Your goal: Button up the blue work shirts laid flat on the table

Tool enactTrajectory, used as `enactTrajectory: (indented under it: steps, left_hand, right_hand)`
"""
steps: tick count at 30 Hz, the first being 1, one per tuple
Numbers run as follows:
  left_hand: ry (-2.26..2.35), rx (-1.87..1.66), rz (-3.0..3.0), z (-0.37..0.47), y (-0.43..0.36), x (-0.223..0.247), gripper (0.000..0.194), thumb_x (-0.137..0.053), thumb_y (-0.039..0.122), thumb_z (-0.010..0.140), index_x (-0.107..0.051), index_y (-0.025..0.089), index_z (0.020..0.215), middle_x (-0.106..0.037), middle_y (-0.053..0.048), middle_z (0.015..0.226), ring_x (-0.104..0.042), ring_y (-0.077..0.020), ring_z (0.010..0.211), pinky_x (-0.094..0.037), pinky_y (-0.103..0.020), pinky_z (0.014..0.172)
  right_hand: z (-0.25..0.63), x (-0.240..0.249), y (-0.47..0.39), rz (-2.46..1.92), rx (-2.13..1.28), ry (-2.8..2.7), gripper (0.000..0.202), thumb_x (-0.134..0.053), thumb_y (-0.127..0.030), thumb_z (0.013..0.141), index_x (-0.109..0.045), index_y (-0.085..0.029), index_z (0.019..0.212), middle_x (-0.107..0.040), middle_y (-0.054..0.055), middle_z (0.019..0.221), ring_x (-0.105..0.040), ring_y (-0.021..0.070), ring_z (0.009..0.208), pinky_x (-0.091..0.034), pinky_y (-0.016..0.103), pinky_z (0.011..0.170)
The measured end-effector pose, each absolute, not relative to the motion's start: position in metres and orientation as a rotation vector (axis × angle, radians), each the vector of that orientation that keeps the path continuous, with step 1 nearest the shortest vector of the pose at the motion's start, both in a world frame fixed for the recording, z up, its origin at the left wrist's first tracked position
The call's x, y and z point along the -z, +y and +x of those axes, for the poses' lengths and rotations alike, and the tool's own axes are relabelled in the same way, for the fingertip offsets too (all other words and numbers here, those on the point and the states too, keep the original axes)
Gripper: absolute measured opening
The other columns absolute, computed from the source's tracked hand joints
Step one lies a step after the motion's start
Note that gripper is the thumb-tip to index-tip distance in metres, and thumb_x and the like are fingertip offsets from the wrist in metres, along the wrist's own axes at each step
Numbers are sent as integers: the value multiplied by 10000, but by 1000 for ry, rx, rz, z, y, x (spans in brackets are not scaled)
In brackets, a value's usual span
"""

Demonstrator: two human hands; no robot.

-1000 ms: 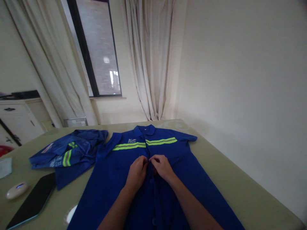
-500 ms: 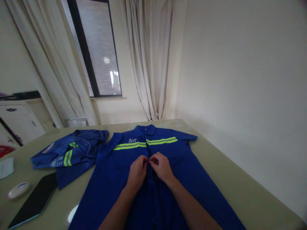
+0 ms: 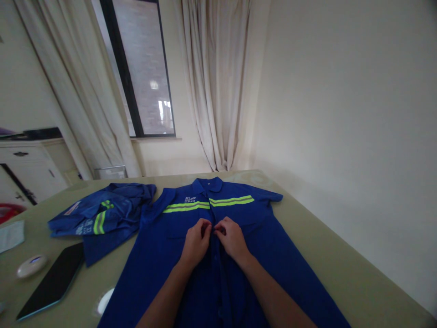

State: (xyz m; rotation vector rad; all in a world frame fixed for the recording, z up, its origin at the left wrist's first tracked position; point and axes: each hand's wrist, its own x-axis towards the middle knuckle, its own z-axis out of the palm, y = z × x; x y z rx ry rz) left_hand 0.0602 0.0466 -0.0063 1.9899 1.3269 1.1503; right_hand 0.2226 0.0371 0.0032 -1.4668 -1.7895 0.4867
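A blue short-sleeved work shirt lies front up on the table, collar at the far end, with a yellow-green reflective stripe across its chest. My left hand pinches the shirt's front placket just below the stripe. Close beside it, my right hand pinches the other side of the same front opening. Both sets of fingertips nearly meet at the middle; whatever button lies between them is hidden. Below the hands, the placket runs down toward me with small buttons faintly showing.
Left of the shirt lies a crumpled blue garment with reflective stripes. Nearer are a black tablet, a white oval device, a pale folded cloth and a white round object. A wall borders the table's right side.
The view has shifted slightly, so everything sits a little further right. Both hands stay at the same spot on the placket, with only small finger movement.
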Motion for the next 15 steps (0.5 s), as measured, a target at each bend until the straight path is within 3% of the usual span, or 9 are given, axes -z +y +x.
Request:
enactTrajectory:
  steps: [3, 9, 15]
  left_hand:
    - [1276, -1163, 1883, 61, 47, 5, 131, -593, 333, 895, -652, 229, 949, -764, -17, 870, -726, -197, 810, -544, -295, 739]
    - [1247, -1129, 1880, 60, 49, 5, 131, -573, 272, 879, -690, 229, 921, -780, -12, 868, -735, -192, 824, -544, -293, 764]
    - [1225, -1136, 1905, 59, 48, 7, 163, -541, 257, 903, -685, 236, 978, -782, -17, 917, -733, -192, 867, -535, -298, 789]
  right_hand:
    - [220, -4, 35, -1493, -458, -1801, 144, -647, -145, 852, -753, -239, 875, -677, 19, 915, -645, 153, 798, -452, 237, 720]
    - [222, 1, 40, -1552, -489, -1717, 33, -738, -205, 806, -749, -223, 831, -682, 13, 831, -647, 160, 757, -454, 246, 689]
    - [225, 5, 44, -1495, -595, -1696, 96, -775, -184, 754, -733, -202, 839, -667, -7, 789, -631, 144, 719, -445, 239, 667]
